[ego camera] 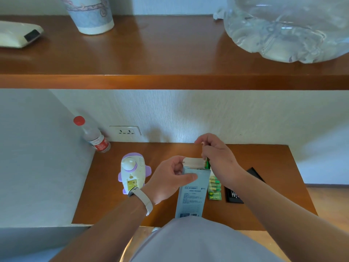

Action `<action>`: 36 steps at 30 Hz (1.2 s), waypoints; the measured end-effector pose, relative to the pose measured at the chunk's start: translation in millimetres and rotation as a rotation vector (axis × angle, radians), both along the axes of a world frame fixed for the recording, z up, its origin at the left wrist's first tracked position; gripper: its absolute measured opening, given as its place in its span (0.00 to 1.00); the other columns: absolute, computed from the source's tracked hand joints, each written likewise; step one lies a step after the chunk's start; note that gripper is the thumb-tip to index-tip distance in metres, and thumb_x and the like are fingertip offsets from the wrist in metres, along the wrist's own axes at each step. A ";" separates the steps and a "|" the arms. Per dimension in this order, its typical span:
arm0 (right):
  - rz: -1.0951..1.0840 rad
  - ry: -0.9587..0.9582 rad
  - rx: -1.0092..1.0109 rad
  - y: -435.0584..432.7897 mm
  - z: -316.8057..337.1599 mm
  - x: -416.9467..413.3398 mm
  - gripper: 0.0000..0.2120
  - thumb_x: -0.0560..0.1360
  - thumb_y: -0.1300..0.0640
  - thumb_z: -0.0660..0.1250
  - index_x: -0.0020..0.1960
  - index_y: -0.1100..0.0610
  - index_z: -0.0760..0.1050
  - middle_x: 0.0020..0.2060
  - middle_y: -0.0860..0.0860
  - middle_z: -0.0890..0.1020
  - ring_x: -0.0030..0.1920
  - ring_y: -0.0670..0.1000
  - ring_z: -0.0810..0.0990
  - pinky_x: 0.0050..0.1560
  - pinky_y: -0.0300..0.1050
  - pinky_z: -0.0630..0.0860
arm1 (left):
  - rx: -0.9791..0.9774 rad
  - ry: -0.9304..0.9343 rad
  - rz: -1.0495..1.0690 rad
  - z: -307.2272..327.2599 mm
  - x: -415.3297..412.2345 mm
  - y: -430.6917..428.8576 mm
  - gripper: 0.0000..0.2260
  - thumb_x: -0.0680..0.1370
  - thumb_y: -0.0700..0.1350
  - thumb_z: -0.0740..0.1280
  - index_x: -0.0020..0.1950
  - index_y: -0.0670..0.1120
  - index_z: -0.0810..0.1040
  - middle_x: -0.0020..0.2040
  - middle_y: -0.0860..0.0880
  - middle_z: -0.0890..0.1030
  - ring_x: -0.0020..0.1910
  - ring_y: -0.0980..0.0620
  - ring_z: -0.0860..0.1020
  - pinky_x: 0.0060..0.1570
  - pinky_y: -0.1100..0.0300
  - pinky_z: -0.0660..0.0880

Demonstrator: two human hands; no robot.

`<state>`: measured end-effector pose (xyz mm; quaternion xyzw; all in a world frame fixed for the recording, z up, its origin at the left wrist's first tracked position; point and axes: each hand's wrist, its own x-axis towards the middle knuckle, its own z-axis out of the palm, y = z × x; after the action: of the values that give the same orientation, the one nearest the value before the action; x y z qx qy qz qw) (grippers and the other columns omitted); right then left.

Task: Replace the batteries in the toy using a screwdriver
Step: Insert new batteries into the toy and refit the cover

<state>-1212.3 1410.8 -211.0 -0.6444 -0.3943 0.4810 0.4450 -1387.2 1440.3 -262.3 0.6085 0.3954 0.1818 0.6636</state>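
The toy (132,172) lies on its back toward the tabletop's (273,167) left edge, battery bay exposed. Beside it the left hand (170,178) grips a pale blue box (192,193) upright, thumb across its front, while the right hand (217,154), wrist arched above, pinches a green battery (207,164) at the box's open top; a battery pack (215,188) lies just right of the box

— Worn on the head, looking forward and steeply down onto the wooden desk (273,186), close over both forearms.
— Wide-angle; also takes in the shelf (170,53) above. Single view, nothing shared.
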 end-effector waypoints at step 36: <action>0.094 0.016 0.021 -17.4 -16.5 11.8 0.15 0.81 0.47 0.58 0.45 0.45 0.82 0.40 0.55 0.83 0.41 0.55 0.80 0.46 0.54 0.76 | -0.077 -0.146 0.105 18.8 2.6 1.9 0.16 0.76 0.39 0.74 0.62 0.42 0.77 0.52 0.45 0.87 0.52 0.45 0.85 0.46 0.59 0.81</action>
<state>-1200.5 1393.4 -227.5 -0.6167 -0.4254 0.5022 0.4318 -1384.6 1442.2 -243.5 0.5459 0.3840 0.2450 0.7032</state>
